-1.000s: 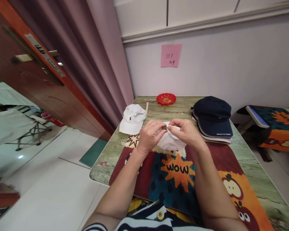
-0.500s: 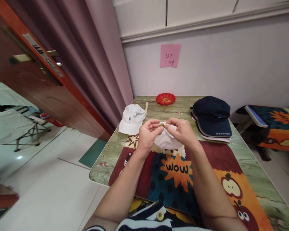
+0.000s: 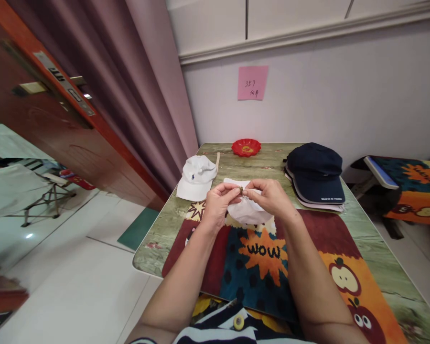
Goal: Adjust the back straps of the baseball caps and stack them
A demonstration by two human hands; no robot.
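A white cap (image 3: 250, 214) is between my hands over the patterned mat, its back opening turned toward me. My left hand (image 3: 215, 204) pinches the cap's strap at a small brass-coloured buckle (image 3: 241, 190). From the other side, my right hand (image 3: 269, 197) grips the strap close to that buckle with thumb and forefinger. The fingers partly cover the strap, so how it runs through the buckle cannot be made out. Left of my hands, another white cap (image 3: 197, 177) with a small dark logo lies with its strap sticking up.
Dark navy caps (image 3: 315, 172) are stacked with lighter ones at the right. A red scalloped dish (image 3: 246, 147) stands at the table's (image 3: 215, 157) back edge by the wall. The colourful mat (image 3: 261, 277) lies under my forearms. A wooden door (image 3: 75, 143) stands at the left.
My left fingers have closed in around the buckle, and both hands have dipped slightly. More of the held cap's far edge shows between them.
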